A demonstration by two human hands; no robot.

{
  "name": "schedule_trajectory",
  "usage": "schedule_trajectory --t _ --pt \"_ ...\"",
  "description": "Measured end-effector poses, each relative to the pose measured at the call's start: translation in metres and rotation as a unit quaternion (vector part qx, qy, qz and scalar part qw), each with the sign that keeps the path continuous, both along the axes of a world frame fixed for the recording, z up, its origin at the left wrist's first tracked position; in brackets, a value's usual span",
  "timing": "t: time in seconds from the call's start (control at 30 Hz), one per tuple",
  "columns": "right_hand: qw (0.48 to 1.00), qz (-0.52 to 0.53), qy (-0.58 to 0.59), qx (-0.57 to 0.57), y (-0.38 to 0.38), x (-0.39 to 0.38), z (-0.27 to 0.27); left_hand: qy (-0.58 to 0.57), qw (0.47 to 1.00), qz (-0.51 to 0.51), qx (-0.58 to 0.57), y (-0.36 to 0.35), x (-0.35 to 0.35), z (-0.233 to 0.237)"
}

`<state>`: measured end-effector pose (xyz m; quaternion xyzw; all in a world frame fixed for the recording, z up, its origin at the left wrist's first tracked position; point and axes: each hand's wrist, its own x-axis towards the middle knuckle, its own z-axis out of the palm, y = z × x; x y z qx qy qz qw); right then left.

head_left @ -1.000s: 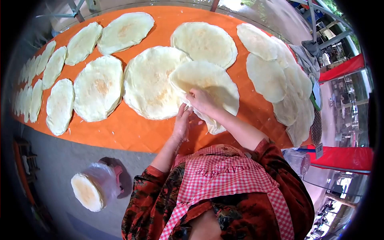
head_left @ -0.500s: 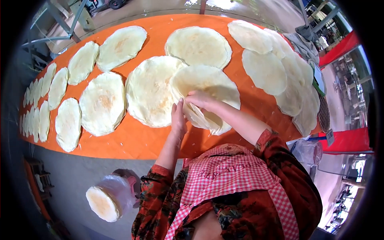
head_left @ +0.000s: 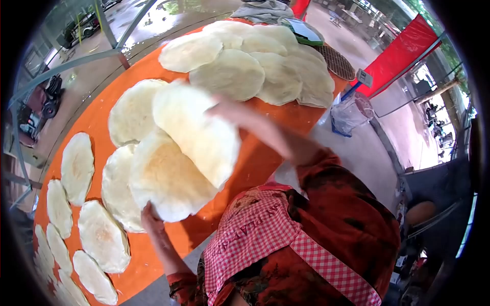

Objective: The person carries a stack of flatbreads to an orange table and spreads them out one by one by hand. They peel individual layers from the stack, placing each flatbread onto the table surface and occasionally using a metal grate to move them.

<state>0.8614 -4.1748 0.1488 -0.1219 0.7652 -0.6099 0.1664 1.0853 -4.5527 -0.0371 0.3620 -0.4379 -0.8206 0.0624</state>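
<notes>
My right hand, smeared by motion, grips the far right edge of a large thin round flatbread, which is raised and tilted above the orange-covered table. Its lower left side meets a second flatbread, browned in the middle. The near edge of that second one is pinched by my left hand. Partly covered beneath them are a stack of flatbreads and, farther back, another stack.
Overlapping flatbreads lie spread over the table's far end, close to a dark woven mat and a folded grey cloth. More flatbread stacks line the left side. A plastic-lined bin stands beyond the table's right edge.
The view has turned right. A flatbread has been lifted and opened out from the pile; my right hand has moved away from my left, which is now at the near edge.
</notes>
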Motion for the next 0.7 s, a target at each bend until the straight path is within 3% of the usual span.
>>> schedule_trajectory --t 0.03,0.07,0.1,0.13,0.17,0.27,0.33,0.37,0.4,0.43,0.47,0.5,0.53,0.57,0.6,0.63,0.7 --pt "0.998 -0.052 -0.026 0.037 0.046 -0.009 0.018 0.011 1.000 0.000 0.027 0.000 0.004 0.011" --pt "0.998 -0.054 -0.020 -0.015 0.091 -0.010 0.028 0.024 0.998 0.005 0.060 -0.013 0.009 -0.003" --pt "0.993 -0.073 0.022 0.089 0.125 0.001 0.058 0.036 0.995 0.012 0.090 -0.026 0.013 -0.015" --pt "0.970 -0.136 0.041 0.199 0.185 -0.020 0.025 0.022 0.997 0.018 0.073 -0.019 0.015 0.000" --pt "0.952 -0.260 -0.031 0.158 0.216 -0.016 0.021 0.024 0.998 0.009 0.065 -0.010 0.015 0.015" --pt "0.911 -0.194 -0.017 0.362 0.329 -0.029 -0.017 0.028 0.998 -0.011 0.047 0.014 0.016 0.046" --pt "0.855 -0.238 0.162 0.431 0.379 -0.040 -0.092 0.038 0.998 -0.017 0.038 0.030 0.012 0.061" --pt "0.776 -0.278 0.319 0.468 0.392 -0.045 -0.123 0.039 0.998 -0.021 0.035 0.042 0.008 0.072" --pt "0.683 -0.320 0.402 0.520 0.373 -0.041 -0.129 0.051 0.997 -0.028 0.045 0.054 0.004 0.086" --pt "0.751 -0.306 0.390 0.438 0.317 -0.036 -0.100 0.062 0.995 -0.048 0.057 0.061 -0.002 0.091" --pt "0.887 -0.214 0.298 0.281 0.241 -0.015 -0.071 0.069 0.993 -0.069 0.069 0.066 -0.006 0.095" --pt "0.963 -0.086 0.187 0.173 0.169 0.022 -0.038 0.075 0.990 -0.093 0.080 0.073 -0.010 0.102" --pt "0.986 0.072 0.087 0.123 0.097 0.066 0.009 0.075 0.991 -0.080 0.078 0.091 -0.017 0.120" --pt "0.970 0.211 0.044 0.109 0.041 0.103 0.050 0.085 0.990 -0.085 0.076 0.107 -0.026 0.131" --pt "0.964 0.241 0.084 0.074 0.007 0.123 0.014 0.095 0.989 -0.087 0.074 0.120 -0.033 0.140" --pt "0.952 0.211 0.193 0.105 -0.028 0.143 -0.011 0.106 0.988 -0.089 0.071 0.128 -0.041 0.148" --pt "0.937 0.220 0.183 0.200 -0.066 0.151 0.013 0.123 0.987 -0.080 0.071 0.137 -0.057 0.163"
